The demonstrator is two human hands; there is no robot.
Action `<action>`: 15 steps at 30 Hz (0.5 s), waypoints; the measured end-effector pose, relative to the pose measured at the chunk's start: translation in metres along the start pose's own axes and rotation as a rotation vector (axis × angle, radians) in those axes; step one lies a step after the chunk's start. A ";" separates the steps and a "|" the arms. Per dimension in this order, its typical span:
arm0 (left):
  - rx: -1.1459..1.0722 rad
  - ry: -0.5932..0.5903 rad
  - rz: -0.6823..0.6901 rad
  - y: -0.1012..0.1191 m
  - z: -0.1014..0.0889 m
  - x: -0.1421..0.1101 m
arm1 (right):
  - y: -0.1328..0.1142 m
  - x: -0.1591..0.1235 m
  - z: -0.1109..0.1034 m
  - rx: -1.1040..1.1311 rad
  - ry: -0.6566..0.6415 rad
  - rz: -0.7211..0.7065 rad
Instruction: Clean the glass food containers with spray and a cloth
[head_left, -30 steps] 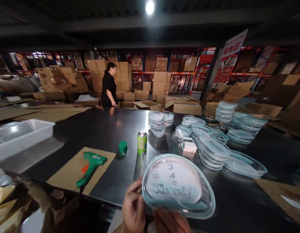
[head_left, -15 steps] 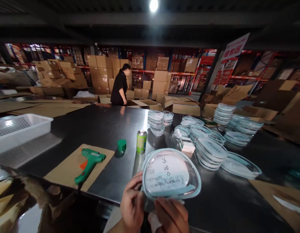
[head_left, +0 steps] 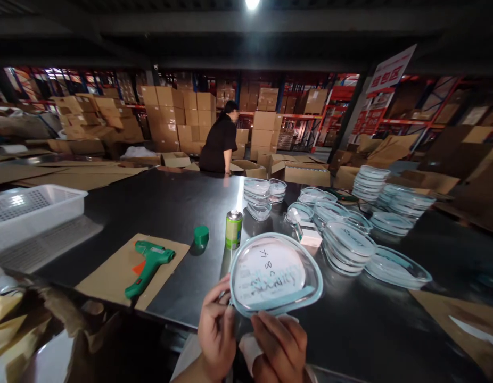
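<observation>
Both hands sit at the bottom of the view, the forearms cut off by the frame. Between them a clear oval dish [head_left: 275,274] with a pale teal rim is tilted up toward the camera, above the near edge of the dark metal desk [head_left: 158,213]. The left hand [head_left: 216,332] has its grip clamped on the dish's lower left rim, fingers curled and partly hidden behind it. The right hand [head_left: 279,346] pinches the lower rim at 6 o'clock, its fingers covering that stretch of edge. A white scrap [head_left: 249,348] lies under that hand, and I can't tell if it's paper or cloth.

A white label [head_left: 266,271] inside the dish carries handwritten marks, perhaps digits, over blurred print that can't be read. At the dish's 11 o'clock stands a green-and-silver spray can [head_left: 233,230]. A green hot glue gun [head_left: 148,268] lies on a cardboard sheet [head_left: 103,282] at 9 o'clock. Stacks of similar clear dishes [head_left: 346,247] sit at 2 o'clock. Farther off, at 12 o'clock, a co-worker [head_left: 219,143] in black leans at the desk's far edge.
</observation>
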State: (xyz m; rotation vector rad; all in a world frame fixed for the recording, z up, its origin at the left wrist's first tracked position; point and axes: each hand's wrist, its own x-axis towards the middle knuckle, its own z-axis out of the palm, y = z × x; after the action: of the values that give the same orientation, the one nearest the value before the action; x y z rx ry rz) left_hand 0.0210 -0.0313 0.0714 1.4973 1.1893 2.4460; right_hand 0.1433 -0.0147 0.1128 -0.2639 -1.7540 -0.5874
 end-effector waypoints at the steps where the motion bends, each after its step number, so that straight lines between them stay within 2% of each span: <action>1: -0.025 -0.004 -0.016 -0.001 0.000 -0.001 | 0.000 -0.001 0.000 0.002 0.001 0.013; 4: -0.084 -0.017 -0.054 -0.006 0.000 -0.004 | -0.002 -0.001 -0.002 0.002 -0.003 0.026; 7: -0.060 -0.057 -0.032 -0.013 0.000 -0.001 | -0.003 -0.002 0.001 0.013 -0.079 0.053; 9: 0.004 -0.100 -0.021 -0.021 -0.001 0.005 | -0.003 -0.006 0.004 0.006 -0.097 0.186; 13: 0.137 -0.207 -0.013 -0.040 -0.003 0.016 | 0.004 -0.023 0.010 -0.039 -0.088 0.630; 15: 0.167 -0.237 0.000 -0.047 -0.005 0.016 | 0.007 -0.031 0.012 -0.005 -0.135 0.760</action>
State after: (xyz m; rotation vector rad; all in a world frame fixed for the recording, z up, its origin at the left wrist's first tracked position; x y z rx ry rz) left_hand -0.0078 0.0056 0.0529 1.7691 1.3699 2.1383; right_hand 0.1444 0.0016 0.0830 -0.9368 -1.6170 -0.0188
